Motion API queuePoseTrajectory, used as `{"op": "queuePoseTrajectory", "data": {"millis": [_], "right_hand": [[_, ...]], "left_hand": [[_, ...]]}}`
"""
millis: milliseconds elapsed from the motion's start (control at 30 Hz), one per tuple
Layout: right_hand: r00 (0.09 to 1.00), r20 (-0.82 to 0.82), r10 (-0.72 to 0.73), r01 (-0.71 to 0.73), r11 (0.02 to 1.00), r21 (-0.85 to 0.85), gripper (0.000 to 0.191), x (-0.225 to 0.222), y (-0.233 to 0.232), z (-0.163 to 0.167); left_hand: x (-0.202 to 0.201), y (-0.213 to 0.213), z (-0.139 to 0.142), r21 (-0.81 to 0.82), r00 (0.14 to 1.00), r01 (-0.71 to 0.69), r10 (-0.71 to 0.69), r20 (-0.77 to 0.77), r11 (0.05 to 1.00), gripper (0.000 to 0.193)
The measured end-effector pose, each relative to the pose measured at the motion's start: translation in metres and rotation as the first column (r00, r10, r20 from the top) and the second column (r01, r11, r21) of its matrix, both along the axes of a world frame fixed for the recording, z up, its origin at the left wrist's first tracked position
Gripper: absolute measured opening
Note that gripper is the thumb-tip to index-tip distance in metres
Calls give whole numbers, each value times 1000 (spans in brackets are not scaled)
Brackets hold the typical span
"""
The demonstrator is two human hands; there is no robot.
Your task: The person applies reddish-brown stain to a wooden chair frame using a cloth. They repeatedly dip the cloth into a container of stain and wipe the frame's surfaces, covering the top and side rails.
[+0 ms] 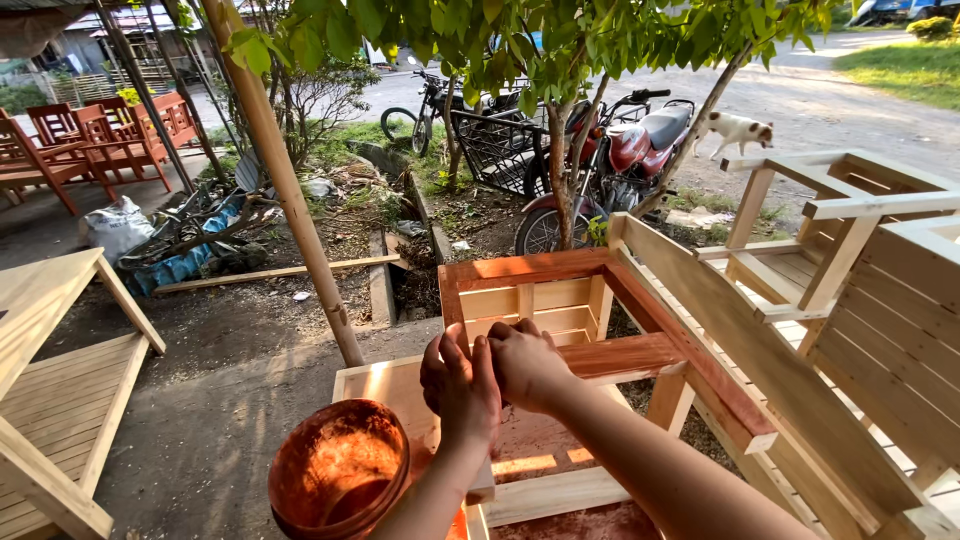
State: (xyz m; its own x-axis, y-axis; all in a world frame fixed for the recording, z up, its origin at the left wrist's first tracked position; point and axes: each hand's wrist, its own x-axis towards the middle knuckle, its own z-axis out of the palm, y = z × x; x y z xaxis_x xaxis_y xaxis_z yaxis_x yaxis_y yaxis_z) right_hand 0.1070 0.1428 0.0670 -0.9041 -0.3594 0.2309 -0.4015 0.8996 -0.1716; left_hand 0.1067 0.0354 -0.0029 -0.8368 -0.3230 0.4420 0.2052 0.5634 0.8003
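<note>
From where I watch, the round paint tub (340, 470) sits lowest, down-left of my left hand (458, 385). That hand presses against my right hand (528, 362); both look curled, but I cannot tell what they pinch. The half-stained wooden chair frame (560, 300) lies just beyond the 2 hands, its stained rail (620, 355) running left to right, nearer the right hand.

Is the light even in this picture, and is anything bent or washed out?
Head view: low sun comes from the right, so the road and bare wooden frame look washed out, while the ground lies in shade. Leaf shadows dapple the red-stained chair. The bucket glows orange. The pole bows from lens distortion. Both hands, left and right, look sharp.
</note>
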Motion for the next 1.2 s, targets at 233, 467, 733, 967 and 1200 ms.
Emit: {"op": "queuePoseTrajectory", "data": {"millis": [233,467,733,967,1200], "right_hand": [[983,-10,181,-178,976,122,33,-13,63,-12],[1000,16,11,-15,968,251,35,-20,150,-12],[976,124,-181,116,907,405,38,-16,188,14],[947,-101,-306,321,927,194,53,-7,162,42],[970,-219,-101,155,956,249,44,-21,55,20]], "left_hand": [[2,-18,-8,-35,999,-44,44,-6,998,67],[-6,-31,-12,6,998,-66,66,0,998,62],[-21,-36,-19,63,996,-72,75,-54,995,55],[-24,-33,-15,110,998,-54,59,-37,992,55],[-20,-30,-16,215,991,-20,48,-128,976,52]]}}
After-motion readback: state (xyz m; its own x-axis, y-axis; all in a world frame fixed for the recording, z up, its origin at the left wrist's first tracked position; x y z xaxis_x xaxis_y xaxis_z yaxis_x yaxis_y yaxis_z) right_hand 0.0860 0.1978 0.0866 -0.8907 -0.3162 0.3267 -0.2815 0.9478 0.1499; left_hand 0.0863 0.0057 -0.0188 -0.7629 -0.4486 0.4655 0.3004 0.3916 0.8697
